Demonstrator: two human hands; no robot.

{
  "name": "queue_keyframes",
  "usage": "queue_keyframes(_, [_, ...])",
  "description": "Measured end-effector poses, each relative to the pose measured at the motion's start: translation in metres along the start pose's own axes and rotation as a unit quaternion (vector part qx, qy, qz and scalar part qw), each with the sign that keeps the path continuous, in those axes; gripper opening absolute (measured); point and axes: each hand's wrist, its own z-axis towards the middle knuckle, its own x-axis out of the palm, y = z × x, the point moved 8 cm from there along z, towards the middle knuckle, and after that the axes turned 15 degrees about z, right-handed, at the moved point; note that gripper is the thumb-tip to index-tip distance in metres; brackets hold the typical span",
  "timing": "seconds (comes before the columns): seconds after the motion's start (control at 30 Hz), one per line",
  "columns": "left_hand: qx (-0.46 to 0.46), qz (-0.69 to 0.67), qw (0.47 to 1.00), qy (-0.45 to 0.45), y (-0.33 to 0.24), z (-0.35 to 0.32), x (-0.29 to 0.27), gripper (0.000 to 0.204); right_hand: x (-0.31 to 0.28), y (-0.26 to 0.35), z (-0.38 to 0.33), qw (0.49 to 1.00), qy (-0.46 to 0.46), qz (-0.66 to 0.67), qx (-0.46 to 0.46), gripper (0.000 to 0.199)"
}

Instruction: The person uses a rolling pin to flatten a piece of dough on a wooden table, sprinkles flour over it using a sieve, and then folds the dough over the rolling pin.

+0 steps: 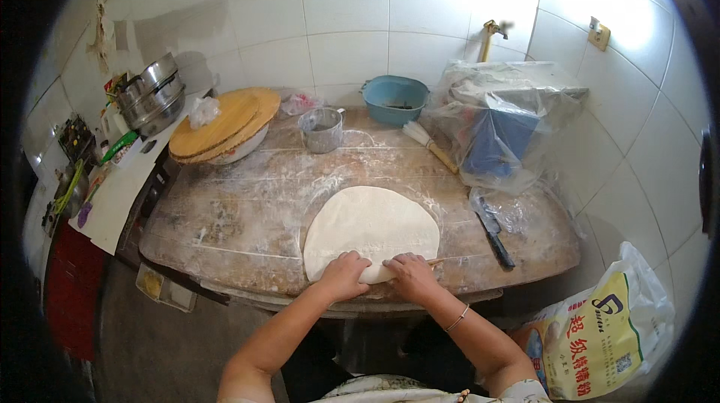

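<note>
A wide, pale sheet of dough (373, 217) lies flat on the floured wooden board (232, 215). Its near edge is wrapped into a roll round a rolling pin (436, 260), of which only a thin wooden end shows, beside my right hand. My left hand (344, 275) is closed over the left part of this roll. Close by, my right hand (409, 277) grips the right part, with a short stretch of rolled dough showing between the two. The rest of the pin is hidden by dough and fingers.
A knife (493, 234) lies right of the dough. Farther back stand a metal cup (321, 131), a blue basin (396, 98), a brush (430, 144) and a plastic-covered box (501, 137). Round wooden lids (225, 124) cover a bowl at left. A flour sack (600, 335) stands low at right.
</note>
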Motion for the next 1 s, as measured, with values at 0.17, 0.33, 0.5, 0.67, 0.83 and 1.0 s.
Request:
queue_keyframes(0.17, [0.031,0.033,0.997,-0.063,-0.01,-0.014,0.01,0.048,0.003,0.005,-0.026,0.998,-0.043,-0.009,-0.042,0.052])
queue_keyframes(0.33, [0.036,-0.046,0.998,-0.001,0.0,-0.006,0.013,0.051,0.003,0.004,-0.019,0.999,-0.024,0.015,-0.03,0.046])
queue_keyframes(0.5, [-0.035,0.0,0.992,-0.122,0.003,-0.006,-0.008,0.042,0.001,-0.011,0.009,0.998,-0.005,-0.053,-0.035,0.037])
queue_keyframes(0.67, [-0.039,0.032,0.986,-0.157,0.021,0.018,-0.016,0.029,-0.002,-0.023,0.046,0.993,-0.088,-0.082,0.017,0.032])
queue_keyframes(0.83, [0.0,0.093,0.977,-0.191,0.0,-0.003,-0.006,0.046,0.015,-0.006,0.017,0.993,-0.073,-0.092,-0.008,0.047])
queue_keyframes(1.0, [0.011,0.161,0.97,-0.181,0.003,-0.015,-0.004,0.068,0.006,0.019,0.009,0.996,-0.068,-0.06,-0.026,0.06])
